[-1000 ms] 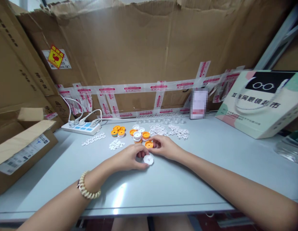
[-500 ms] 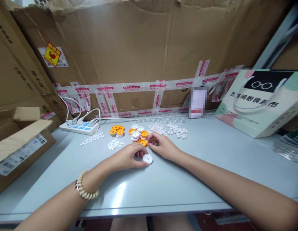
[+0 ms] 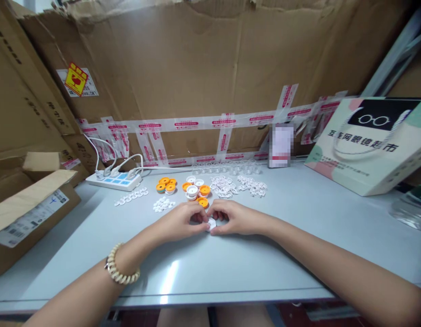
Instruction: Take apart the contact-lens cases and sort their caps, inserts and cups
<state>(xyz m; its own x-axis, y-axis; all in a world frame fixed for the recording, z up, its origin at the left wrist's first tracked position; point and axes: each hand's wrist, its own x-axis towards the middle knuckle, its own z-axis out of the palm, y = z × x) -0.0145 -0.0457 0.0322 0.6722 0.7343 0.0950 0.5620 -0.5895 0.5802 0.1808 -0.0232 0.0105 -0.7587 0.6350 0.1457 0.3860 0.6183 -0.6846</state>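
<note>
Low over the table, a small round white plastic piece (image 3: 212,224) sits between my two hands. My left hand (image 3: 185,221) grips its left side with thumb and fingers. On its right side, my right hand (image 3: 231,217) closes its thumb and fingers around the edge; whether it also pinches a smaller part is hidden. Just beyond my fingertips lies a cluster of orange and white round cups (image 3: 192,191), the nearest an orange cup (image 3: 203,202).
Small white discs (image 3: 163,204), a row of white pieces (image 3: 131,196), stacked orange cups (image 3: 166,185) and piles of white parts (image 3: 252,185) lie around. Behind are clear plastic pieces (image 3: 231,167) and a power strip (image 3: 113,180). A paper bag (image 3: 363,145) stands right, an open carton (image 3: 33,209) left.
My right hand has come back from the orange cup toward me and now meets the white piece. My left hand has stayed nearly in place, holding it.
</note>
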